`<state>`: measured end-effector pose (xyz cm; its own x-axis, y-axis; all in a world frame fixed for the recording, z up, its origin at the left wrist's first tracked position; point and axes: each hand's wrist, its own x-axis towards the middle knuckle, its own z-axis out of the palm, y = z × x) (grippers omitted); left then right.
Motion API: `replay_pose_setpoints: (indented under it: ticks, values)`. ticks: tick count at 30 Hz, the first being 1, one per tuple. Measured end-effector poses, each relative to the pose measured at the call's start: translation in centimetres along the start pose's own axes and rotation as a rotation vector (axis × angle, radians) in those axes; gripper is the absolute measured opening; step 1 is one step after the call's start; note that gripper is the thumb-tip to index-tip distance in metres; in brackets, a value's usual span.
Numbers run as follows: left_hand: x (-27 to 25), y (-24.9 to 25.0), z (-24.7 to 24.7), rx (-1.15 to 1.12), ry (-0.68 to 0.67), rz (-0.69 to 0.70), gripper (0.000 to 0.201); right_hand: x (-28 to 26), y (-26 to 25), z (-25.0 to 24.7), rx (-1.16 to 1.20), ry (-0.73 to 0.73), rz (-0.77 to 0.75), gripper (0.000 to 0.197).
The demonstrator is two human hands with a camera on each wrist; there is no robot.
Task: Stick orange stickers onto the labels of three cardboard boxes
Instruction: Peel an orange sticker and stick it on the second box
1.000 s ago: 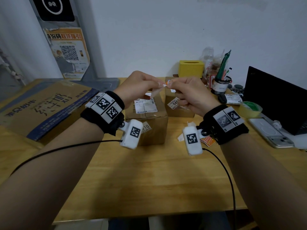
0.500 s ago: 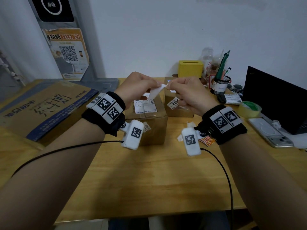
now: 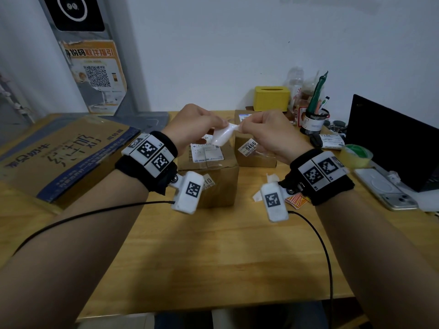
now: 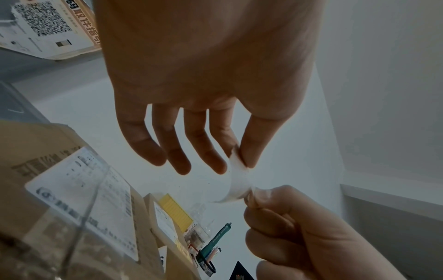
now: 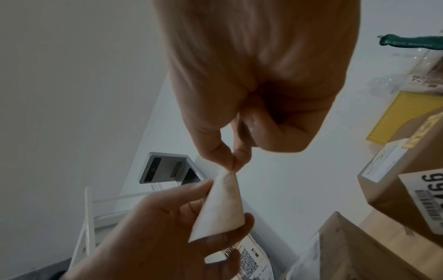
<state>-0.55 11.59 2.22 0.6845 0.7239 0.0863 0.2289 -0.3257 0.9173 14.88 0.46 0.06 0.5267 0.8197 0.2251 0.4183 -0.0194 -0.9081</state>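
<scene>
Both hands are raised above the boxes, holding one curled white paper strip (image 3: 222, 136) between them. My left hand (image 3: 219, 125) pinches one end (image 4: 239, 170) between thumb and forefinger, its other fingers spread. My right hand (image 3: 241, 126) pinches the other end with thumb and forefinger (image 5: 231, 166), the rest curled in. No orange shows on the strip. Below stands a small cardboard box (image 3: 213, 184) with a white label (image 3: 206, 151). Behind it is a second box (image 3: 256, 160) bearing a tag reading 9466 (image 3: 248, 147). Orange stickers (image 3: 297, 200) lie under my right wrist.
A large flat carton (image 3: 59, 153) lies at the left. At the back right are a yellow box (image 3: 272, 98) and a pen cup (image 3: 313, 122). A black laptop (image 3: 392, 143), tape roll (image 3: 356, 155) and phone (image 3: 384, 191) fill the right. White paper scraps (image 3: 270, 179) lie near the stickers.
A second ago the fingertips met around a small orange-tipped piece. Since then the hands have drawn slightly apart and a white strip now stretches between them.
</scene>
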Motion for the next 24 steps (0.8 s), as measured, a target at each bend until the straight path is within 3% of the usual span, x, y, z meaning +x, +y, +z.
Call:
replay_pose_setpoints:
  ticks: [11,16,20,24]
  values:
    - [0.1,-0.2,0.1,0.027,0.022,-0.034,0.008,0.0,0.2,0.1,-0.051,0.001,0.060,0.016]
    - [0.5,-0.3,-0.6,-0.016,0.098,-0.051,0.012,0.0,0.7,0.0,-0.128,0.000,0.042,0.030]
    - [0.7,-0.5,-2.0,0.001,0.099,-0.063,0.013,-0.2,1.1,-0.7,-0.069,0.031,0.084,0.016]
    - [0.2,-0.4,-1.2,0.015,0.064,-0.039,0.010,-0.3,0.5,-0.4,0.034,0.017,0.067,0.018]
